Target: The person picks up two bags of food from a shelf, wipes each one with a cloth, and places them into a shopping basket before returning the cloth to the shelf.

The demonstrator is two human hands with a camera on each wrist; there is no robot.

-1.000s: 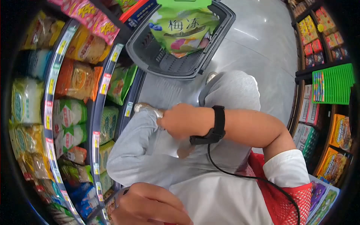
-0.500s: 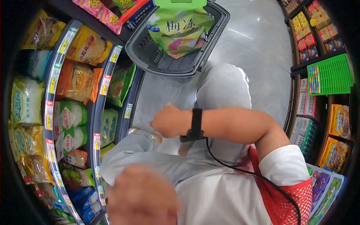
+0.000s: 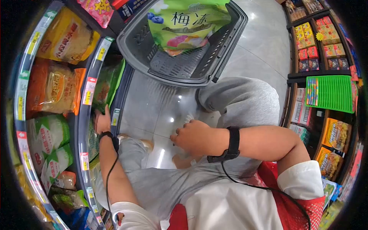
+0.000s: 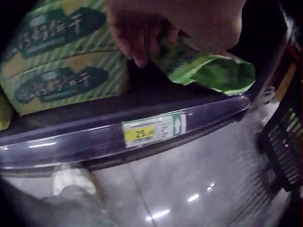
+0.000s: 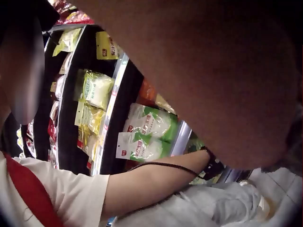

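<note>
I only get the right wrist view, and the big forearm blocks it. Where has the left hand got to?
Observer: The left hand is at the green bag on the shelf; whether it grips it, I can't tell.
Operator: Thanks. Is there a basket nearby, and what's in it?
Observer: Yes, the head view shows a gray basket ahead of the knees, with a printed bag in it, mostly green.
Operator: Any price on the shelf edge by that hand?
Observer: The left wrist view shows a label there with 25 on yellow; the smaller figures are too blurred to read.
</note>
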